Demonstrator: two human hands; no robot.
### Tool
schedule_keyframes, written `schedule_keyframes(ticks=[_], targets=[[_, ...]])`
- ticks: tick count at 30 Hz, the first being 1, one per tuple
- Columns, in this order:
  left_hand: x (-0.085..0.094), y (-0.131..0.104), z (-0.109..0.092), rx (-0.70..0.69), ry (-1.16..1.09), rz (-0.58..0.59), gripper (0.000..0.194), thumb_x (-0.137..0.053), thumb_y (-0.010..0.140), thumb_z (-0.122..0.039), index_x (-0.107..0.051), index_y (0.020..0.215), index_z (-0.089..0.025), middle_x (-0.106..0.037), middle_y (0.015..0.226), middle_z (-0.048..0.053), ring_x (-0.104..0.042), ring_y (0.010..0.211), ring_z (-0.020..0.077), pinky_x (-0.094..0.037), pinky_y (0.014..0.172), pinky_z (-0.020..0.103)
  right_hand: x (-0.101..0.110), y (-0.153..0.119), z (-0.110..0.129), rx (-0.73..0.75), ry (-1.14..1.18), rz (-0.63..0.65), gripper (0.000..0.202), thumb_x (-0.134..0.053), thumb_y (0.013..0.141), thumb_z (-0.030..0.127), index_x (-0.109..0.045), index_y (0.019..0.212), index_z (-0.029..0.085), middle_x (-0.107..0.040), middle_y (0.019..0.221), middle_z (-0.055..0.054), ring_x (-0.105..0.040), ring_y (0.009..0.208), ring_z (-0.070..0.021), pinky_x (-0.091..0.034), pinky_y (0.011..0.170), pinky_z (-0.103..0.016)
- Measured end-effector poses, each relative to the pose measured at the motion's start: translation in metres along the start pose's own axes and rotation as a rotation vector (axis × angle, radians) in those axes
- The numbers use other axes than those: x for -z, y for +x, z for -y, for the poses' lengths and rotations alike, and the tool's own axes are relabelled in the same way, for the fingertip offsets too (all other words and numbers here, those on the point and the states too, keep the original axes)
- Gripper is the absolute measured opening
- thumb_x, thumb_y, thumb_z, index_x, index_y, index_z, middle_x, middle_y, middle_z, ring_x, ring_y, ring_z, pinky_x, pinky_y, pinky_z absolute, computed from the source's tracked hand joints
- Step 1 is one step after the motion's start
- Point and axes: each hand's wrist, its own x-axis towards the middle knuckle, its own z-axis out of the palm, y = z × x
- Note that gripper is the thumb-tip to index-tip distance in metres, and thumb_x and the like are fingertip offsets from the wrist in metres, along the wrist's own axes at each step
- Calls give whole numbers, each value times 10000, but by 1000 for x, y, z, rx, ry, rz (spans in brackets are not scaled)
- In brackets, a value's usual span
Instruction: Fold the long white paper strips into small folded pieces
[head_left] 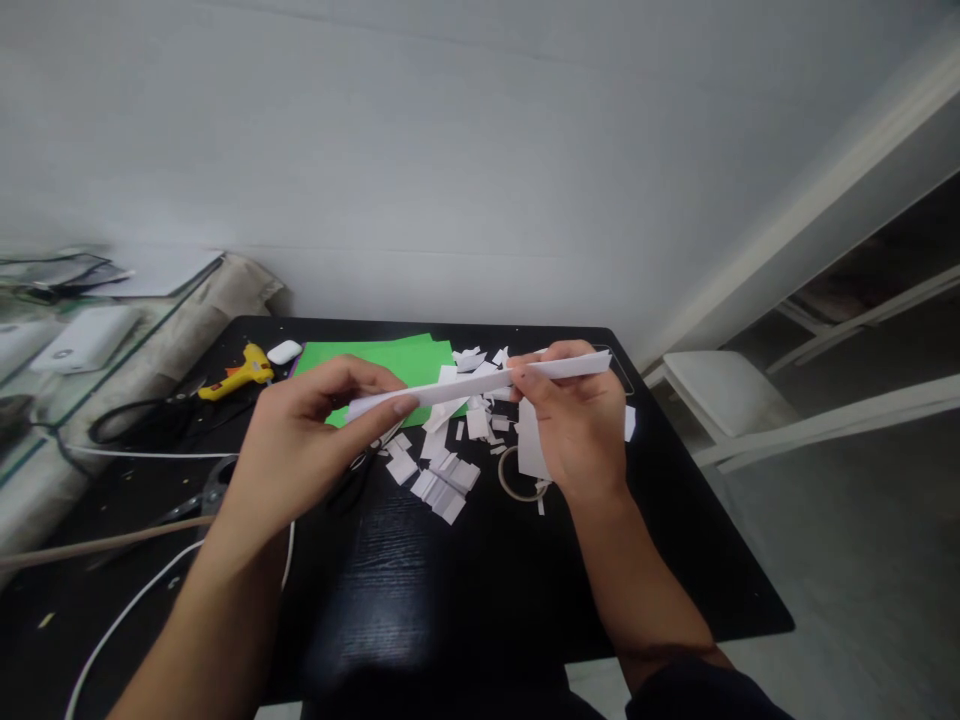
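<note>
White paper strip [465, 386], pinched two-handed.
Your left hand [311, 425] grips its nine-o'clock end, your right hand [579, 430] toward three, apparently keeping it straight.

Mid-frame, the left hand [322, 420] covers part of the green sheet [375, 352], the strip [465, 388] hides some of the right hand's [577, 420] fingers, and paper [532, 450] overlaps the tape ring [503, 482]. The bottom edge cuts off the white cable [112, 625] and dark sleeve [705, 690]; clutter [49, 290] at upper left is too blurred to tell.
</note>
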Motion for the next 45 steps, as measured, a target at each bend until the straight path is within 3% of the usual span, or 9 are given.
schedule_keyframes(ticks=[5, 8, 13, 15, 18, 23, 29, 37, 45], targets=[[-2, 0, -1, 49, -225, -264, 206, -886, 764, -260, -767, 932, -254, -716, 845, -10, -651, 719, 153, -521, 627, 306, 3, 0, 0, -17, 4, 44, 329, -896, 747, 247, -613, 914, 259, -775, 811, 35, -701, 681, -161, -607, 635, -329], [-6, 4, -1, 45, -425, -379, 264, -873, 777, -237, -750, 1009, -264, -706, 821, -17, -630, 661, 140, -535, 621, 324, 8, 0, 4, -106, -8, 181, 366, -909, 752, 244, -626, 985, 257, -772, 773, 39, -698, 639, -154, -605, 635, -321], [-9, 8, 3, 25, -589, -409, 328, -874, 748, -226, -757, 1049, -282, -690, 791, -26, -616, 670, 128, -560, 627, 294, 10, -3, 8, -234, -148, 590, 369, -903, 764, 188, -703, 1069, 244, -799, 905, 2, -757, 815, -166, -624, 780, -319], [-13, 7, 4, 26, -562, -359, 380, -889, 735, -219, -750, 1083, -283, -679, 799, -25, -630, 707, 130, -562, 630, 269, 5, -8, 4, -243, -200, 662, 406, -895, 776, 195, -722, 1140, 245, -801, 999, -17, -769, 923, -184, -625, 881, -346], [-19, 2, 2, 45, -490, -210, 405, -871, 766, -199, -722, 1135, -276, -690, 830, -20, -648, 720, 132, -564, 627, 250, -5, -16, -3, -269, -146, 592, 378, -840, 850, 274, -725, 1209, 249, -798, 1118, -51, -771, 1044, -217, -627, 961, -396], [-27, -4, -5, 55, -410, -74, 308, -848, 801, -189, -711, 1072, -244, -722, 932, -3, -662, 700, 115, -571, 625, 237, -19, -24, -10, -283, -80, 396, 211, -836, 856, 345, -788, 1023, 224, -812, 944, -37, -802, 863, -197, -673, 837, -352], [-24, -8, 1, 53, -422, -114, 136, -765, 915, -280, -726, 1043, -260, -707, 912, 1, -667, 755, 126, -561, 677, 253, -20, -25, -11, -274, -79, 365, 152, -837, 861, 334, -787, 962, 232, -815, 861, -21, -801, 788, -178, -677, 773, -318], [-24, -10, -6, 59, -313, -172, 72, -767, 913, -286, -730, 955, -241, -707, 845, -11, -665, 721, 129, -552, 649, 258, -16, -26, -15, -226, -115, 449, 149, -809, 886, 285, -777, 1021, 233, -805, 953, -26, -791, 886, -187, -656, 858, -347], [-32, -16, -11, -55, -132, -100, 37, -758, 923, -253, -735, 951, -255, -731, 869, -15, -672, 768, 129, -562, 731, 277, -21, -27, -6, 16, -217, 243, 127, -815, 880, 269, -779, 1001, 278, -792, 984, -13, -764, 903, -178, -657, 789, -318]])
